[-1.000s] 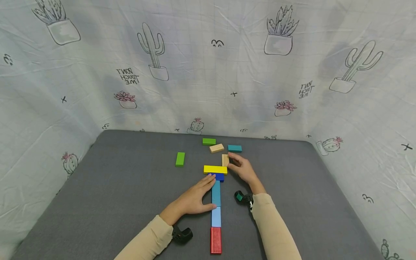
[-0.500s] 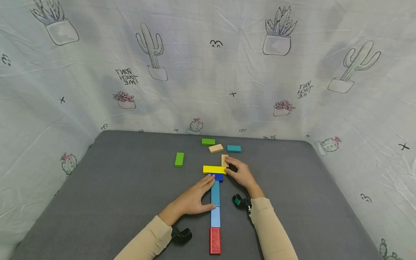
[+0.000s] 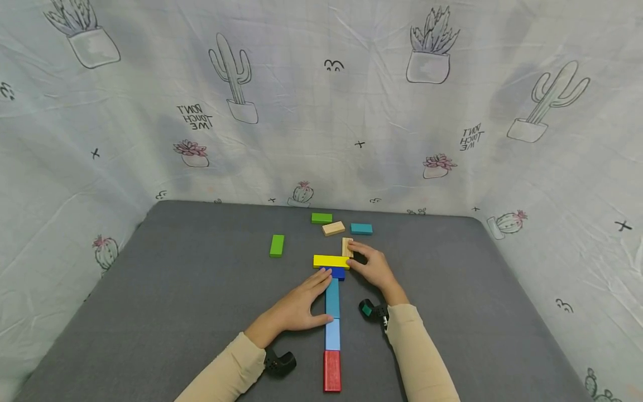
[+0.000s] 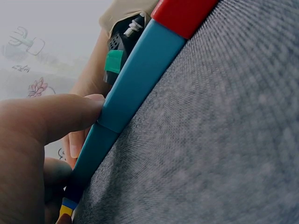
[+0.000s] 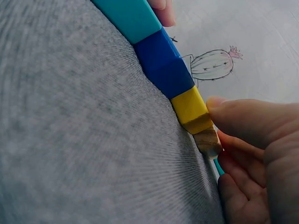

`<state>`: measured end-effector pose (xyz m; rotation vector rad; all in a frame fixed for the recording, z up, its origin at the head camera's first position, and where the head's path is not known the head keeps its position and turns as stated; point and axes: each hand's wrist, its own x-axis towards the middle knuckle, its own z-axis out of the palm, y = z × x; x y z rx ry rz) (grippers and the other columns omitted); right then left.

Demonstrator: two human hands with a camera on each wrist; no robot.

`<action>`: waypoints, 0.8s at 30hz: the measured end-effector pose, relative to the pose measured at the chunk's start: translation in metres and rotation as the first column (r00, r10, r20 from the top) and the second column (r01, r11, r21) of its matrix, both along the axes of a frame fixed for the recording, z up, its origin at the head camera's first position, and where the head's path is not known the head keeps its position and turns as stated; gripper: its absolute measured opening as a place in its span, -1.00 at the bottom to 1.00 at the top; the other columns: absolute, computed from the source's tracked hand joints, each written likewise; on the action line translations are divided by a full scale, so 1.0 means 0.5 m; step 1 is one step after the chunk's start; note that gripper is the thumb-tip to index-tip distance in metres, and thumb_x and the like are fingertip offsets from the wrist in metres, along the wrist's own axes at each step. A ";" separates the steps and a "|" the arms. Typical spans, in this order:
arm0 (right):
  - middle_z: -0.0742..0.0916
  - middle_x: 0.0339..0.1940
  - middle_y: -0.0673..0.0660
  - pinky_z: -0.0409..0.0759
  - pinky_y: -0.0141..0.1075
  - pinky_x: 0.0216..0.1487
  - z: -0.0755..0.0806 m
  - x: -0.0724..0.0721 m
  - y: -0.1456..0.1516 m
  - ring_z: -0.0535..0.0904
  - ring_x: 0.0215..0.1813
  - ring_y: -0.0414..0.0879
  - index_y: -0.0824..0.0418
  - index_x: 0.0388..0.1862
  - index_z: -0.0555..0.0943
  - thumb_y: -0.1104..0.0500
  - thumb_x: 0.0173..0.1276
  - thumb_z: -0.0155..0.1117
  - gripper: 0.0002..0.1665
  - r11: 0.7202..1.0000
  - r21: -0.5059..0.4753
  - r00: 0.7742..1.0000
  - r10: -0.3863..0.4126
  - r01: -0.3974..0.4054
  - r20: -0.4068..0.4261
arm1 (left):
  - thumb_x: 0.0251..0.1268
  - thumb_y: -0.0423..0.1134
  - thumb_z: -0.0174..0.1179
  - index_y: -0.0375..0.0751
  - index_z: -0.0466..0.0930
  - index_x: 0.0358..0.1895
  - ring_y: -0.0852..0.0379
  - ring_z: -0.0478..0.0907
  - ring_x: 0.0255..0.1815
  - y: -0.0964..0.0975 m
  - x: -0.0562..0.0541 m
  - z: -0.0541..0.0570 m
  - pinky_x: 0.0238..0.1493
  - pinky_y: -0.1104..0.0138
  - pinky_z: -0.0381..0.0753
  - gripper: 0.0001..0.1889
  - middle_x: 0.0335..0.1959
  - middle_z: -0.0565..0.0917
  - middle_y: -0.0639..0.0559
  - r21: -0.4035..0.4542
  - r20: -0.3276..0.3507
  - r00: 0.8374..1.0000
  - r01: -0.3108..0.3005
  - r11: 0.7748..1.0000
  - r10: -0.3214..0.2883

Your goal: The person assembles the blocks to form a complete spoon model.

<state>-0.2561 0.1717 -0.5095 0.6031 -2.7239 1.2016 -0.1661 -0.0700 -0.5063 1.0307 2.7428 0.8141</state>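
A line of flat wooden blocks runs away from me on the grey table. My left hand (image 3: 301,304) lies along its left side: fingertips on the dark blue block (image 3: 339,273), thumb at the seam between the teal block (image 3: 332,298) and the light blue block (image 3: 332,335). The red block (image 3: 332,371) ends the line nearest me. Crosswise beyond the dark blue one lies a yellow block (image 3: 329,261). My right hand (image 3: 374,268) touches from the right, thumb at the yellow block's end, index finger at a plain wood block (image 5: 208,141) abutting it. The other right fingers curl loosely behind.
Loose at the back lie a green block (image 3: 321,218), another plain wood block (image 3: 334,228) and a teal block (image 3: 361,229). A second green block (image 3: 277,245) lies to the left. A printed cloth (image 3: 311,111) surrounds the table's back and sides.
My right hand has shifted slightly left and toward me, its thumb now at the yellow block's end. The left hand and the blocks look unmoved.
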 end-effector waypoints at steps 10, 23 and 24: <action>0.56 0.29 0.11 0.33 0.07 0.34 0.007 -0.003 0.001 0.40 0.35 0.10 0.24 0.19 0.56 0.02 0.22 0.37 -0.41 1.000 -0.010 1.000 -0.010 0.010 -0.001 | 0.21 0.29 0.10 -0.19 0.01 0.50 0.10 -0.17 0.56 0.000 -0.001 0.001 0.46 0.05 0.12 -0.07 0.56 -0.06 0.08 0.017 0.003 1.000 -0.001 1.000 0.001; 0.54 0.31 0.10 0.29 0.07 0.37 0.003 0.000 0.001 0.38 0.37 0.09 0.24 0.19 0.56 0.02 0.24 0.36 -0.42 1.000 -0.002 1.000 -0.007 0.007 0.011 | 0.32 0.04 0.13 -0.22 0.06 0.48 -0.02 -0.04 0.54 -0.003 -0.007 0.001 0.43 -0.05 0.13 -0.23 0.53 0.04 -0.06 0.202 0.055 0.996 -0.085 0.976 0.075; 0.54 0.31 0.09 0.29 0.07 0.37 0.002 0.001 0.000 0.37 0.38 0.09 0.24 0.20 0.56 0.02 0.24 0.36 -0.42 1.000 -0.001 1.000 -0.007 0.007 0.016 | 0.33 0.01 0.13 -0.22 0.09 0.47 -0.03 0.01 0.53 -0.007 -0.009 0.002 0.42 -0.04 0.15 -0.26 0.52 0.08 -0.08 0.216 0.044 0.994 -0.105 0.971 0.098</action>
